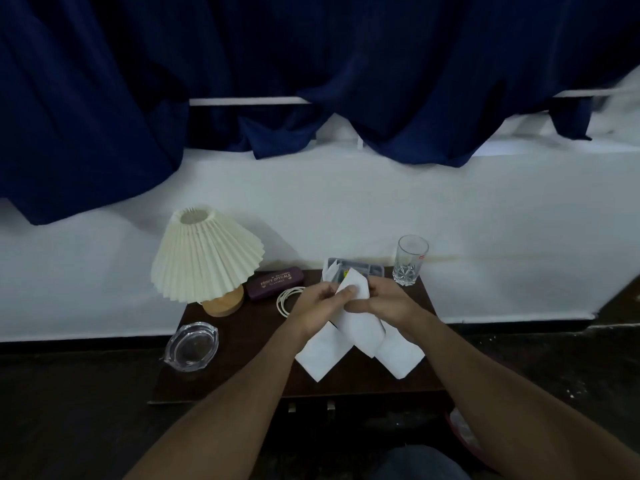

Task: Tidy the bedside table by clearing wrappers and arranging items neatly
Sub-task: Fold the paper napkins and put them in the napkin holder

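Observation:
Over the middle of the dark wooden bedside table (242,341) both hands hold one white folded tissue (360,327). My left hand (322,306) pinches its upper edge with thumb and fingers. My right hand (388,299) grips it from the right side. Two more white folded tissues lie flat on the table, one (320,355) under my left wrist and one (398,355) under my right wrist. Behind the hands stands a grey organiser tray (363,266) with white paper sticking out of it.
A lamp with a pleated cream shade (204,258) stands at the back left. Beside it lie a purple glasses case (275,282) and a coiled white cable (287,299). A glass ashtray (192,346) sits front left, a drinking glass (410,259) back right. White wall and blue curtain behind.

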